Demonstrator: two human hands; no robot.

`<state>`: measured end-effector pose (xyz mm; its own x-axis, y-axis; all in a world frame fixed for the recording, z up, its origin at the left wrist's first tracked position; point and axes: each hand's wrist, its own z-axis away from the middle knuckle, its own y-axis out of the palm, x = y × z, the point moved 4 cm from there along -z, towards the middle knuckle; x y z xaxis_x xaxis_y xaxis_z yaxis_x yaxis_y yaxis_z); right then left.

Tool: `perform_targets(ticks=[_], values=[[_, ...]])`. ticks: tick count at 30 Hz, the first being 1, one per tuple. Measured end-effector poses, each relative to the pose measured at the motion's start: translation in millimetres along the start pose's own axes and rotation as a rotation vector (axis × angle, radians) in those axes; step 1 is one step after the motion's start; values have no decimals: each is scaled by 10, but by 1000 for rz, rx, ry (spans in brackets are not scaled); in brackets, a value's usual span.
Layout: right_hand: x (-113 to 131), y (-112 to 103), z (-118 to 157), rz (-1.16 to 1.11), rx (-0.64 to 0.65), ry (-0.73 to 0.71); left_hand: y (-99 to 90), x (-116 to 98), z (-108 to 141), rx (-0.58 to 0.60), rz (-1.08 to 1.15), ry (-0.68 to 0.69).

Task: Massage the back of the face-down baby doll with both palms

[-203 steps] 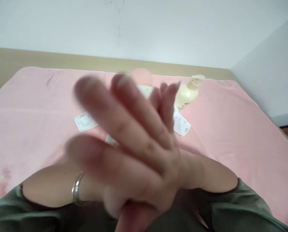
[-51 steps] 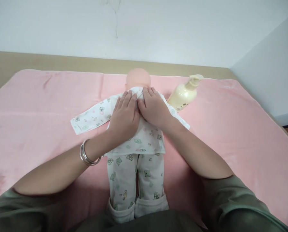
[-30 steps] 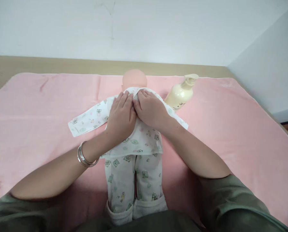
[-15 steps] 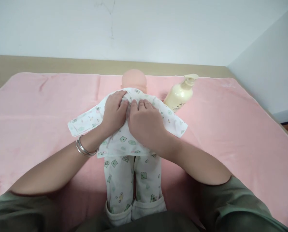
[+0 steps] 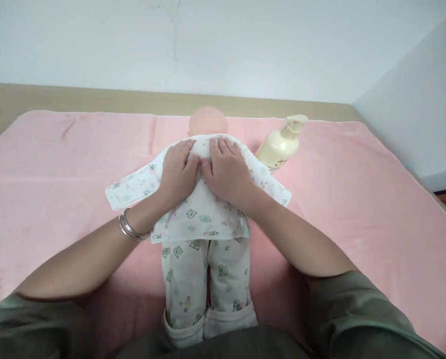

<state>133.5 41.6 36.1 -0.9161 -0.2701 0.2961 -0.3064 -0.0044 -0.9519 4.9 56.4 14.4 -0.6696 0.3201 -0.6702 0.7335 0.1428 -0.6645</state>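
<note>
A baby doll (image 5: 208,121) lies with its head at the far end and its feet towards me. It wears a white printed top (image 5: 196,219) and matching trousers (image 5: 187,279). My left hand (image 5: 178,169) rests open on the left of the top's upper part, a bangle at that wrist. Flat on the right side of the upper top lies my right hand (image 5: 228,169), also open, fingers pointing towards the head. The two thumbs nearly meet in the middle. Both sleeves spread outwards, and the doll's face is not visible.
A cream pump bottle (image 5: 281,145) lies tilted beside the doll's right-hand sleeve. Under everything is a pink mat (image 5: 357,214) on a wooden surface (image 5: 96,99). A white wall (image 5: 245,45) stands behind, and another (image 5: 425,99) at the right.
My right hand has moved up the doll's top towards the head and flattened out, its thumb now spread into view. My left hand has stayed in place.
</note>
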Motion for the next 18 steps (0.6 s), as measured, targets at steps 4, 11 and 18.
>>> perform_targets(ticks=[4, 11, 18], values=[[-29, 6, -18, -15, 5, 4, 17, -70, 85, 90, -114, -54], [52, -47, 120, 170, -22, -16, -14, -167, 148, 173, -188, -60], [189, -53, 367, 303, -119, -100, -22, 14, -46, 115, -180, -51]])
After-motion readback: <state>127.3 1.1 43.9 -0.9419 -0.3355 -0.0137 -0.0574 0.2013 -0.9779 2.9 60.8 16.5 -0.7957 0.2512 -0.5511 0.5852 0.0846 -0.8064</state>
